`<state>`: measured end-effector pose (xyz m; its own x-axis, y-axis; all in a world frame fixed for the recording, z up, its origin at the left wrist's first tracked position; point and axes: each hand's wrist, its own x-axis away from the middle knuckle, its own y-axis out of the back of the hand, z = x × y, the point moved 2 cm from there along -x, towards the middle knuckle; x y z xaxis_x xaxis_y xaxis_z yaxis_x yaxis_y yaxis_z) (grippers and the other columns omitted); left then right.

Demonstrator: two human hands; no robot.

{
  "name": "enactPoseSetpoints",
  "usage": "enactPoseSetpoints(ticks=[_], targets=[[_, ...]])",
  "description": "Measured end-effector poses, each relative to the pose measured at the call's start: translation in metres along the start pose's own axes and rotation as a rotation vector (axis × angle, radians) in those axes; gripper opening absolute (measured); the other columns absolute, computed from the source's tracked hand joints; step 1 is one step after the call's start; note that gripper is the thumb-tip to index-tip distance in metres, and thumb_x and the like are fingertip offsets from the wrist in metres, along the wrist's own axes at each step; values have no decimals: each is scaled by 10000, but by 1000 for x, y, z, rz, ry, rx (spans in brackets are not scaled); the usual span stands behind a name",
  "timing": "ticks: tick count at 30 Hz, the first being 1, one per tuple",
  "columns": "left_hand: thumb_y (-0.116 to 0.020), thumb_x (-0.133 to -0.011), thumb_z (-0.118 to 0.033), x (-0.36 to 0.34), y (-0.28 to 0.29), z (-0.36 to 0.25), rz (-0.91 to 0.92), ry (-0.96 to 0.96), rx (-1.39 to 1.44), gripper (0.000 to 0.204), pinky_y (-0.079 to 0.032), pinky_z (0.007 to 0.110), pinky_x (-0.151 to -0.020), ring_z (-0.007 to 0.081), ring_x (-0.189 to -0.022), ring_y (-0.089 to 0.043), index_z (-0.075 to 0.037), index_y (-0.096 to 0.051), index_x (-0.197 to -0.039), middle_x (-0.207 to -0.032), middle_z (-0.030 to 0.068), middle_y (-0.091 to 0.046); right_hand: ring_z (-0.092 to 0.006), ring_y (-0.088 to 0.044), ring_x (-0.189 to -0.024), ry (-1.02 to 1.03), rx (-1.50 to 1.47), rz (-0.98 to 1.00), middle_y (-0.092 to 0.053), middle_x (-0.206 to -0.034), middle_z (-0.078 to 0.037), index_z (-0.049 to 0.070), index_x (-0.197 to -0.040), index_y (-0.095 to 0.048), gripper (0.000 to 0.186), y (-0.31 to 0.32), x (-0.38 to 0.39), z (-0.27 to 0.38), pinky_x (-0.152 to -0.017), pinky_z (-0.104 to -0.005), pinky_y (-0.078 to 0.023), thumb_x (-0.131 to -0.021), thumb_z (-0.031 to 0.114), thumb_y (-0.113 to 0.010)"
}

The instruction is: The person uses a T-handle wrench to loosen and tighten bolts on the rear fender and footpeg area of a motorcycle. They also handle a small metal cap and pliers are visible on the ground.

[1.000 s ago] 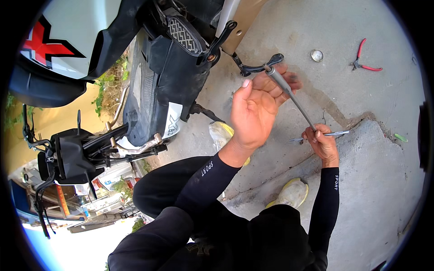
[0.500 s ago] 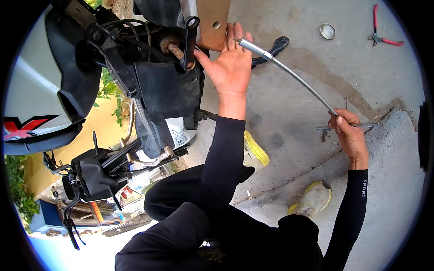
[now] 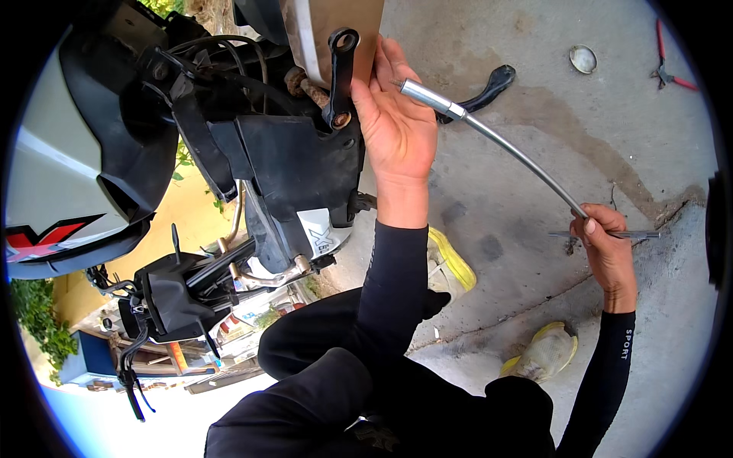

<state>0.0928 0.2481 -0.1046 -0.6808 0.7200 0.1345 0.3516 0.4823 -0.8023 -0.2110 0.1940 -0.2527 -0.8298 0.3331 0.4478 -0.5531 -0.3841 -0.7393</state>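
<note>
My right hand [image 3: 607,252] grips a long T-handle socket wrench [image 3: 527,159] where its shaft meets the crossbar. The wrench slants up and left, its socket end reaching the fingers of my left hand [image 3: 403,145]. That hand is open, palm toward me, holding nothing I can see. Its fingertips lie beside a tan metal plate [image 3: 365,34] on the motorcycle, partly hidden by the plate and the socket. The thumb is next to a black link arm [image 3: 341,76] with a hole at its upper end and a rusty bolt at its lower end.
The motorcycle's black side panel [image 3: 298,164] and white fairing [image 3: 65,153] fill the left. On the concrete lie a black curved lever [image 3: 489,90], a round metal cap [image 3: 582,59] and red-handled pliers [image 3: 663,65]. My shoes [image 3: 542,353] stand below the wrench.
The view has shifted, so most things sit farther right and lower. My left fingers have moved in closer to the metal plate and bent a little. The wrench stays in my right hand.
</note>
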Motion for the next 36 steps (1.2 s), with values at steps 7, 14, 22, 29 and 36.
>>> enactPoseSetpoints(ticks=[7, 14, 22, 29, 36], targets=[[-661, -921, -327, 0, 0, -1, -25, 61, 19, 576, -570, 331, -962, 207, -1279, -530, -85, -437, -1393, -1380, 50, -535, -127, -544, -779, -30, 32, 2, -641, -838, -27, 21, -1076, -706, 286, -6, -3, 2, -771, -291, -439, -873, 218, -746], [-789, -801, -309, -10, 6, -4, -107, 64, 0, 680, -593, 382, -900, 269, -1035, -678, -29, -496, -1347, -1265, 155, -626, -112, -598, -820, -35, 65, -57, -692, -895, -32, 33, -1063, -722, 273, 3, -1, -1, -777, -271, -472, -855, 206, -764], [-812, -775, -281, -5, 4, -14, -124, 220, 19, 679, -576, 393, -920, 276, -1033, -677, -3, -518, -1319, -1238, 154, -645, -103, -587, -795, -55, 99, -87, -701, -911, -34, 48, -1050, -729, 259, 5, -2, 4, -727, -252, -461, -845, 201, -771], [-821, -763, -239, -3, -2, -21, -141, 254, 25, 649, -587, 369, -893, 248, -1004, -678, -18, -549, -1309, -1228, 146, -652, -102, -592, -794, -70, 136, -33, -717, -937, -45, 62, -1006, -740, 236, -2, -9, 8, -736, -258, -468, -822, 201, -788], [-794, -799, -297, -4, -2, -13, -187, 164, -22, 643, -602, 295, -819, 126, -891, -666, -54, -529, -1332, -1255, 109, -638, -128, -633, -864, -89, 109, -45, -726, -963, -58, 63, -1004, -741, 219, -7, -10, 11, -818, -281, -493, -824, 182, -781]])
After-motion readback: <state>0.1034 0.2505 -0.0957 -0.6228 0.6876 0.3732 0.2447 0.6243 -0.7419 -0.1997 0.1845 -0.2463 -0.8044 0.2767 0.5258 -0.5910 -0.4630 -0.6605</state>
